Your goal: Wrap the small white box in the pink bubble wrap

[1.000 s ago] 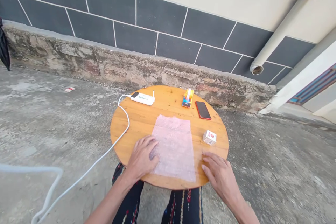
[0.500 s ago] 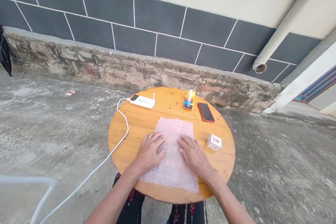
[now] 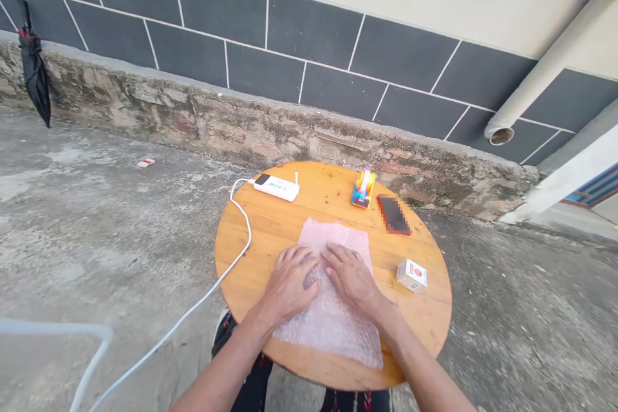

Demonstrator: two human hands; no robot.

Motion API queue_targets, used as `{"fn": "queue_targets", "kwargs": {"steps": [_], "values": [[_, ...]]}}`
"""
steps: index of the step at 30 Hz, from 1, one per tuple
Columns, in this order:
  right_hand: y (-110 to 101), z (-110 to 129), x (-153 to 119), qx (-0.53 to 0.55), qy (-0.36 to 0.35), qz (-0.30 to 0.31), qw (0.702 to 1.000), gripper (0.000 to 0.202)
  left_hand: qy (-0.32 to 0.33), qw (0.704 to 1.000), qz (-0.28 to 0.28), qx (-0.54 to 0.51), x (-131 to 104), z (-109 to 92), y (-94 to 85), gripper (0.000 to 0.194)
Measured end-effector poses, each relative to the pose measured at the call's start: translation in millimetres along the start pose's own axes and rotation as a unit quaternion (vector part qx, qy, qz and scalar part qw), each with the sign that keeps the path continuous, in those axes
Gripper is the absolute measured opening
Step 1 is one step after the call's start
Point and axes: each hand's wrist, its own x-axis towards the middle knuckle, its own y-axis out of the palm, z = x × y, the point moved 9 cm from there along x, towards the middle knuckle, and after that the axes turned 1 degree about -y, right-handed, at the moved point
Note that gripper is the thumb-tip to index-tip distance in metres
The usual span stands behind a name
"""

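Observation:
A sheet of pinkish bubble wrap (image 3: 333,328) lies flat on the round wooden table (image 3: 241,251). My left hand (image 3: 293,280) rests palm down on its left side, fingers stretched out and thumb apart. On the upper middle of the sheet lies my right hand (image 3: 352,277), also flat with fingers extended. Neither hand grips anything. To the right of my right hand sits a small white box (image 3: 412,275) with red print.
At the table's back stand a tape dispenser (image 3: 363,189) and a red-edged phone (image 3: 393,214). A white device (image 3: 277,187) has a cable (image 3: 193,304) running off the left edge. A black umbrella (image 3: 35,77) leans against the wall.
My right hand has slid inward over the bubble wrap, nearer my left hand. The view has turned left, so the table appears farther right and the whole umbrella shows.

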Motion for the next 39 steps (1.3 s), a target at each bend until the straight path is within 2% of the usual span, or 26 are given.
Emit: {"fn": "queue_targets", "kwargs": {"steps": [4, 6, 8, 11, 13, 15, 19, 22, 26, 28, 32, 36, 39], "values": [[-6.7, -58.5, -15.8, -0.062, 0.125, 0.002, 0.99, 0.036, -0.009, 1.0, 0.002, -0.007, -0.1, 1.9, 0.3, 0.033], [-12.9, -67.4, -25.7, -0.073, 0.16, -0.001, 0.984, 0.034, -0.009, 1.0, 0.002, -0.011, -0.1, 2.0, 0.4, 0.033], [-14.8, -52.0, -29.6, -0.059, 0.144, -0.011, 0.988, 0.034, -0.008, 1.0, 0.001, -0.013, -0.2, 1.5, 0.1, 0.032], [-8.0, -8.1, -30.6, -0.011, 0.059, -0.014, 0.998, 0.038, -0.007, 1.0, 0.001, -0.008, -0.6, 0.8, -0.4, 0.031], [-1.7, 7.1, -37.4, 0.003, 0.027, -0.008, 1.0, 0.039, -0.009, 1.0, 0.0, -0.003, -0.9, 1.1, -0.7, 0.031], [1.4, -0.4, -52.0, -0.006, 0.042, -0.011, 0.999, 0.039, -0.011, 1.0, -0.002, -0.001, -1.0, 1.7, -0.7, 0.033], [-6.0, -34.4, -91.8, -0.046, 0.108, -0.04, 0.992, 0.036, -0.009, 1.0, -0.003, -0.005, -0.5, 3.7, 1.5, 0.035], [-19.5, -28.8, -104.6, -0.056, 0.132, -0.076, 0.987, 0.032, -0.007, 1.0, -0.002, -0.002, -0.4, 5.6, 4.1, 0.036], [-22.6, 14.0, -76.7, -0.005, 0.09, -0.082, 0.993, 0.038, -0.001, 1.0, 0.003, 0.015, -0.5, 5.2, 6.0, 0.035], [-18.6, 23.1, -57.7, 0.016, 0.081, -0.072, 0.994, 0.044, 0.004, 1.0, 0.007, 0.02, -0.5, 3.0, 5.7, 0.035], [-6.9, 6.9, -43.5, 0.025, 0.099, -0.054, 0.993, 0.044, 0.006, 1.0, 0.008, 0.025, -0.7, 0.9, 5.1, 0.034], [0.6, -14.0, -56.5, 0.018, 0.111, -0.068, 0.991, 0.045, 0.005, 0.999, 0.016, 0.034, -0.2, 5.8, 7.7, 0.035], [3.4, -18.2, -64.2, 0.022, 0.117, -0.087, 0.989, 0.045, 0.002, 0.998, 0.037, 0.047, 1.5, 6.5, 10.3, 0.036]]}}
